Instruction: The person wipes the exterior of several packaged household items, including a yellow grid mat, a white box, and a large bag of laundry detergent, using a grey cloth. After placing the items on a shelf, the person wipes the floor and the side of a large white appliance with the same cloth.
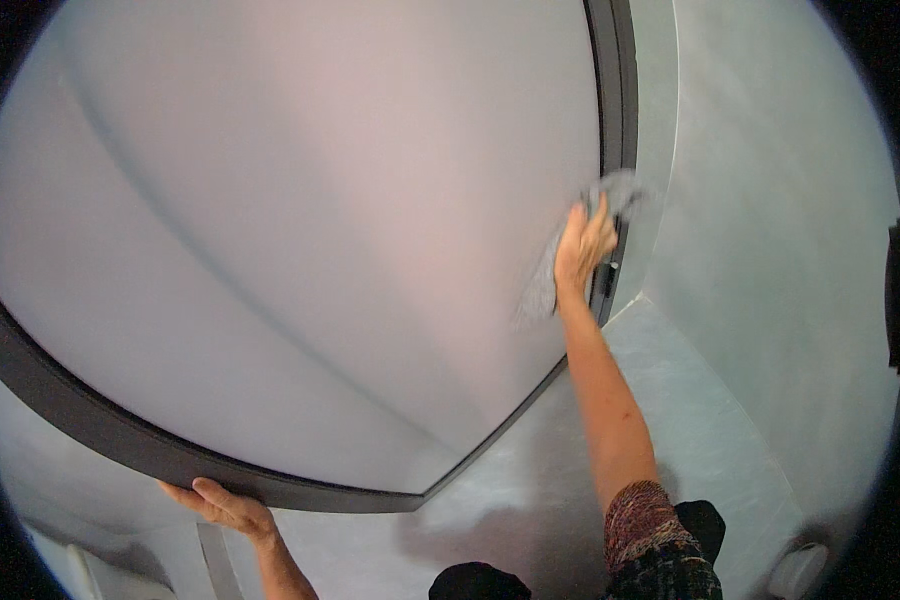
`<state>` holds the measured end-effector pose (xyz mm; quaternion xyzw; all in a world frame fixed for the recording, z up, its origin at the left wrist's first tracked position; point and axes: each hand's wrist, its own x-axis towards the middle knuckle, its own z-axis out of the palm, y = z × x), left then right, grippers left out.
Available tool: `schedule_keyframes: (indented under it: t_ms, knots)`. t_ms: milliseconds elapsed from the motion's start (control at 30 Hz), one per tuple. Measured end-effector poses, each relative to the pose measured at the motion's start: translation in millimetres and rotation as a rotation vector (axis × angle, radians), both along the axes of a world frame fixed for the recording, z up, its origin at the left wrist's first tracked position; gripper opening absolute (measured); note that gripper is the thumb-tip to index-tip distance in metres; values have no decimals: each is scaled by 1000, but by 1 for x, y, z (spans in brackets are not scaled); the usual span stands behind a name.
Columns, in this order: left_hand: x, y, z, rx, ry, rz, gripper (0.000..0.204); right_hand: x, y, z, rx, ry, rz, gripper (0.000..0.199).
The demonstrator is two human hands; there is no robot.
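Note:
A large frosted panel (350,220) in a dark frame (170,450), like a glazed door, fills the left and middle of the view. My left hand (225,508) grips the frame's lower left edge, with the thumb against it and the fingers reaching behind. On the far right side of the panel, my right hand (585,245) presses a grey cloth (542,285) against the glass and frame. The cloth is blurred by motion and spreads out on both sides of the hand. Just below that hand, a small dark fitting (606,278) sits on the frame.
A pale grey-green wall (770,180) rises at the right, with a dark object (898,295) at its far edge. Pale floor (670,380) lies below the panel. Two dark rounded shapes, possibly shoe tips (480,582), show at the bottom. A white object (798,570) stands at lower right.

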<state>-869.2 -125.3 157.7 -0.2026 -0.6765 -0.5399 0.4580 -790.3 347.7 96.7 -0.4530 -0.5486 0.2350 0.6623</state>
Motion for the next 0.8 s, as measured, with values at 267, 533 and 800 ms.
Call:
schedule_keyframes:
  t_ms: [267,533,800]
  knots:
    - [9,28,15,-37,45,-131,56,15,-40,-42,-346,110,42,51]
    - [-2,19,20,31,50,-169,57,-20,-229,124,741,-84,382,58]
    - [5,26,28,-43,10,-49,60,-17,-194,123,1035,-106,301,39]
